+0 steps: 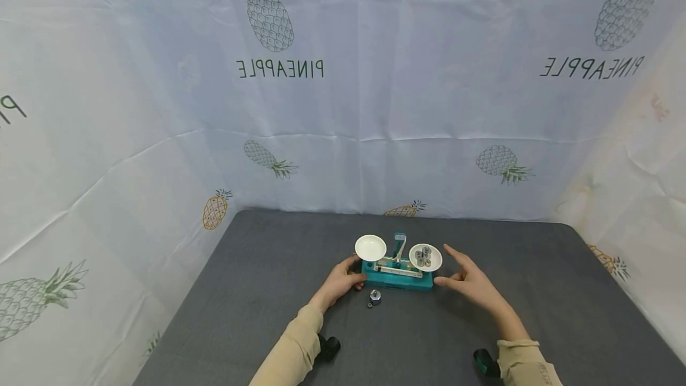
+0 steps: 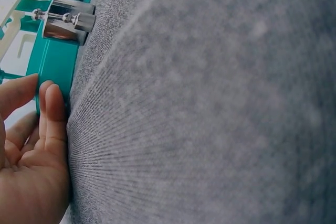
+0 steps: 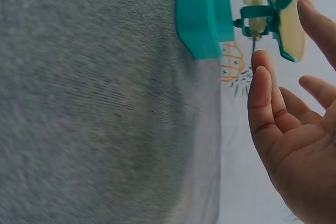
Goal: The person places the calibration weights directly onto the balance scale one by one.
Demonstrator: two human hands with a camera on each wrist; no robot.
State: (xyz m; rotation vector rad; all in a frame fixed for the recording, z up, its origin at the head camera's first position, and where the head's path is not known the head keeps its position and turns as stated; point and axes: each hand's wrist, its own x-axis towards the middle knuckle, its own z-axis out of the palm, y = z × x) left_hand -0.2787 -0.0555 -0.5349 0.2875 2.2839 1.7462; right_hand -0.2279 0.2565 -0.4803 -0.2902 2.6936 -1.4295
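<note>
Hands [image 1: 339,282] [image 1: 473,282] at either end of a teal balance [image 1: 398,280]

balance [image 2: 55,69]: running past the left wrist view's top edge
beam markings [image 1: 399,271]: showing too small to read
right hand [image 3: 302,145]: spilling past the right wrist view's edge
grey cloth [image 2: 226,103]: blurring in the left wrist view

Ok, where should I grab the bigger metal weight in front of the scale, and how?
Probably pinch the knob on top of the bigger weight, coming from above: it stands upright, the knob is narrower than the body, and the smaller weight sits close in front.
</note>
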